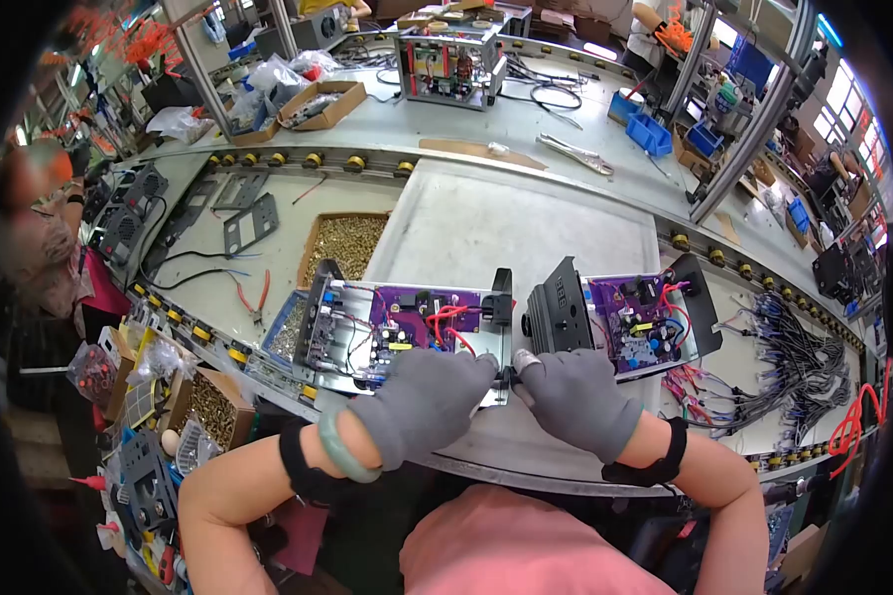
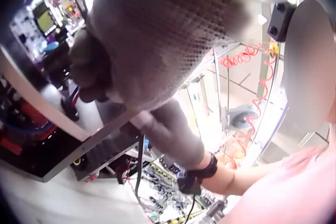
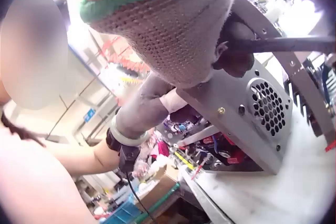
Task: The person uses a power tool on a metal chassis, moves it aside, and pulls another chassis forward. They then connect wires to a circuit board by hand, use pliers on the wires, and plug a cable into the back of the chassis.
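Note:
On the white work surface lies an open metal chassis (image 1: 322,322) with a purple circuit board (image 1: 412,305) and red wires inside. My gloved left hand (image 1: 432,397) is at its right near corner, fingers curled at the end panel; the fingertips' inner side is hidden. Just outside that panel, my gloved right hand (image 1: 580,397) grips a black cable (image 3: 294,44), which runs off to the right in the right wrist view. The vented end panel (image 3: 236,108), with honeycomb holes, stands upright beneath that hand. A second open unit (image 1: 635,317) with a dark front panel sits behind the right hand.
Boxes of small metal parts (image 1: 347,243) stand left of the chassis, near red-handled pliers (image 1: 255,297). Bundled cables (image 1: 789,362) lie at the right. Roller rails (image 1: 313,161) border the surface; a further bench (image 1: 357,124) holds another unit (image 1: 451,69).

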{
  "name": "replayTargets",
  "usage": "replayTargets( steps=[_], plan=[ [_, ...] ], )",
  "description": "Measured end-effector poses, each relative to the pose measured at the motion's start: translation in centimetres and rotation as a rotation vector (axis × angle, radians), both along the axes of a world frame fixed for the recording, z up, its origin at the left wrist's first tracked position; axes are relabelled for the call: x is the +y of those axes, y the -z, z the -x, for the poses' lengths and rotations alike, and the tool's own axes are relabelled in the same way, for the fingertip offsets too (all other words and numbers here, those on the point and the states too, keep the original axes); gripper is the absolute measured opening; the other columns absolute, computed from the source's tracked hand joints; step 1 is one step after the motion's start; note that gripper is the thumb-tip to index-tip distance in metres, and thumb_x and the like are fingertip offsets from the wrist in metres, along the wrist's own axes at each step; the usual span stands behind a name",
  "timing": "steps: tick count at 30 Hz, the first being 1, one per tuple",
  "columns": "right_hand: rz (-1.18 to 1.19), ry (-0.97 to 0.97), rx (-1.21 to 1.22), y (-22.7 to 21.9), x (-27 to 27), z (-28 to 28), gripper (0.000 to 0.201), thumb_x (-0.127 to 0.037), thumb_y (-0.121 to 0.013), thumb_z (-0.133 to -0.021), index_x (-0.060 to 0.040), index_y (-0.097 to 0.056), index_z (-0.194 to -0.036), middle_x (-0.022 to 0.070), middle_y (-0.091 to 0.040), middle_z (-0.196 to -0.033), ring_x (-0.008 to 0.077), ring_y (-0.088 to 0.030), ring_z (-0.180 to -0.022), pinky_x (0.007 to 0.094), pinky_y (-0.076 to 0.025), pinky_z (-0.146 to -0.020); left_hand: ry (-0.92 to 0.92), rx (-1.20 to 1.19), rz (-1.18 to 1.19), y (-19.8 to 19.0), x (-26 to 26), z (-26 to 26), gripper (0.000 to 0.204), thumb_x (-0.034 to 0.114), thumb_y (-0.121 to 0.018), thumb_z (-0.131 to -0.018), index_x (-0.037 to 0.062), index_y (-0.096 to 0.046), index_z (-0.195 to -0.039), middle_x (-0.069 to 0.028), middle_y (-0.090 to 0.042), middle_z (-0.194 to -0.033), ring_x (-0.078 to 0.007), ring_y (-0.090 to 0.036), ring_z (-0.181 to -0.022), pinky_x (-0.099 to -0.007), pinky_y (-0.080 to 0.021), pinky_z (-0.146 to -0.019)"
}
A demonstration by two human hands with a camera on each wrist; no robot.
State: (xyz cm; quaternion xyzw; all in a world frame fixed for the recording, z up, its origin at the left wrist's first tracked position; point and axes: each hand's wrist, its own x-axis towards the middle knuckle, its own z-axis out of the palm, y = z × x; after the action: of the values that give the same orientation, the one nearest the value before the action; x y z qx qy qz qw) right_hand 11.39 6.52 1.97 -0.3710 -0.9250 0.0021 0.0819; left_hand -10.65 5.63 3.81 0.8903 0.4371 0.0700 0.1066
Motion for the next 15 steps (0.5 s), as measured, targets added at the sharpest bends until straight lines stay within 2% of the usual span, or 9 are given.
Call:
replayTargets(
  steps=[1,3,5,6,7,9,11,13,15],
  plan=[
    [-0.012,-0.002,0.004,-0.6,0.0,-0.2,0.029,-0.018,-0.065,-0.086,-0.0015,-0.063,-0.109,0.007,-0.064,-0.072,0.0223,-0.067,-0.067,0.0339,-0.051,-0.059,-0.002,0.004,-0.012,-1.3,-0.2,0.5,0.011,0.014,-0.06,-0.087,0.0072,-0.063,-0.095,-0.01,-0.064,-0.072,-0.0319,-0.067,-0.065,-0.0444,-0.051,-0.056],
    [-0.128,-0.073,0.238,-2.3,-0.2,-0.9,0.035,-0.018,-0.069,-0.083,-0.0031,-0.065,-0.114,0.0105,-0.069,-0.084,0.0255,-0.068,-0.079,0.0372,-0.053,-0.074,-0.052,0.115,-0.007,-3.6,-0.7,2.6,0.009,0.017,-0.064,-0.086,0.0086,-0.064,-0.089,-0.0098,-0.063,-0.071,-0.0306,-0.068,-0.071,-0.0441,-0.051,-0.061],
    [-0.164,-0.042,0.294,-4.2,-0.2,-2.2,0.032,-0.017,-0.071,-0.082,-0.0042,-0.066,-0.111,0.0114,-0.07,-0.088,0.0269,-0.068,-0.083,0.0385,-0.052,-0.079,-0.134,0.031,-0.119,-4.1,-1.3,5.4,0.01,0.019,-0.068,-0.085,0.0084,-0.066,-0.086,-0.0118,-0.065,-0.075,-0.0314,-0.068,-0.074,-0.0433,-0.051,-0.063],
    [-0.19,-0.007,0.349,-4.8,0.0,-2.6,0.03,-0.016,-0.072,-0.081,-0.0052,-0.068,-0.109,0.0123,-0.071,-0.093,0.0284,-0.067,-0.087,0.0399,-0.051,-0.084,-0.14,-0.034,-0.116,-4.0,-1.1,6.6,0.011,0.016,-0.069,-0.087,0.0057,-0.069,-0.092,-0.0084,-0.069,-0.079,-0.0238,-0.068,-0.071,-0.0362,-0.052,-0.064],
    [-0.204,-0.011,0.355,-4.9,0.3,-2.8,0.03,-0.016,-0.072,-0.081,-0.0052,-0.068,-0.109,0.0123,-0.071,-0.093,0.0284,-0.067,-0.087,0.0399,-0.051,-0.084,-0.141,-0.029,-0.131,-3.4,-0.7,6.8,0.011,0.016,-0.069,-0.087,0.0057,-0.069,-0.092,-0.0084,-0.069,-0.079,-0.0238,-0.068,-0.071,-0.0362,-0.052,-0.064],
    [-0.067,0.017,0.473,-4.5,1.0,-2.7,0.022,-0.011,-0.07,-0.081,-0.0055,-0.071,-0.102,0.0121,-0.071,-0.093,0.0301,-0.068,-0.087,0.0407,-0.051,-0.084,-0.371,-0.748,0.388,-2.6,-0.3,7.2,0.013,0.013,-0.069,-0.09,0.0032,-0.071,-0.098,-0.0028,-0.069,-0.083,-0.0118,-0.064,-0.072,-0.0279,-0.051,-0.067],
    [-0.061,-0.039,0.574,-4.5,1.9,-1.6,0.019,-0.009,-0.068,-0.081,-0.0061,-0.072,-0.1,0.0123,-0.071,-0.09,0.0312,-0.068,-0.081,0.04,-0.052,-0.078,-0.534,-0.975,0.556,-3.8,-0.1,5.6,0.011,0.01,-0.067,-0.091,0.0037,-0.069,-0.1,0.0006,-0.064,-0.084,-0.0062,-0.057,-0.072,-0.0224,-0.046,-0.065],
    [0.004,-0.016,0.725,-5.0,2.4,-0.3,0.019,-0.006,-0.067,-0.082,-0.0058,-0.072,-0.101,0.0131,-0.071,-0.086,0.0309,-0.068,-0.074,0.0378,-0.053,-0.069,-0.492,-1.446,0.793,-2.9,0.3,4.6,0.013,0.008,-0.065,-0.092,0.0032,-0.066,-0.104,0.0018,-0.058,-0.075,-0.0063,-0.051,-0.062,-0.0217,-0.04,-0.056],
    [0.052,-0.049,0.734,-5.9,2.9,1.3,0.02,-0.003,-0.066,-0.083,-0.0048,-0.072,-0.102,0.014,-0.071,-0.085,0.0315,-0.068,-0.072,0.0363,-0.054,-0.066,-0.382,-1.668,0.925,-0.5,1.5,3.4,0.014,0.011,-0.064,-0.094,0.0044,-0.063,-0.107,0.0035,-0.051,-0.072,-0.0066,-0.044,-0.058,-0.0217,-0.034,-0.053]
  ],
)
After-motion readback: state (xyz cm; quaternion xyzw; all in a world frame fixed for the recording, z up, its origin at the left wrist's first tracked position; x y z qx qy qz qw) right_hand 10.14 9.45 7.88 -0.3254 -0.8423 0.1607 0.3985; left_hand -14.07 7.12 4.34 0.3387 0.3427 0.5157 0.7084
